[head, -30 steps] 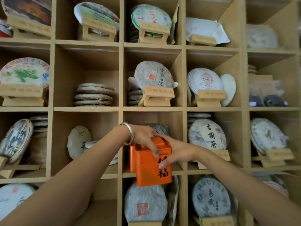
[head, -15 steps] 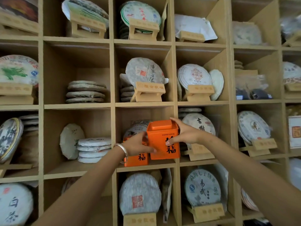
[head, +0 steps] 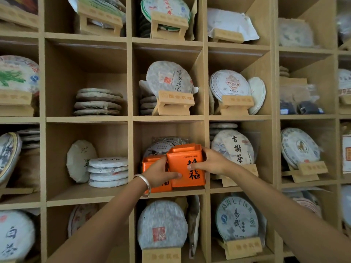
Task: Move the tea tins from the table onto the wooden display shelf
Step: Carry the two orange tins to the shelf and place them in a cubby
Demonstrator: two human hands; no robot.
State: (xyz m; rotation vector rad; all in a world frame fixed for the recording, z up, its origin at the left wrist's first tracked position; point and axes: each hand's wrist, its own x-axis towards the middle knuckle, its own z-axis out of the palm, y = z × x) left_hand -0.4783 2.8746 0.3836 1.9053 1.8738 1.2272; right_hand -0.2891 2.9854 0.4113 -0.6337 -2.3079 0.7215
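Seating the orange tin point(head: 187, 166) on the wooden display shelf point(head: 171, 193), beside a second tin point(head: 152, 164), lowered from mid-air a second ago. Left hand point(head: 159, 174) and right hand point(head: 210, 161) clasping its sides; release looks due next.

You will read "GOOD LUCK" in small black capitals near the top of the front orange tea tin point(head: 187, 166), with the large character 福 below it. The wrapped tea cake point(head: 232, 147) in the cubby to its right bears 古樹茶. Stand plaques carry characters too blurred to read.
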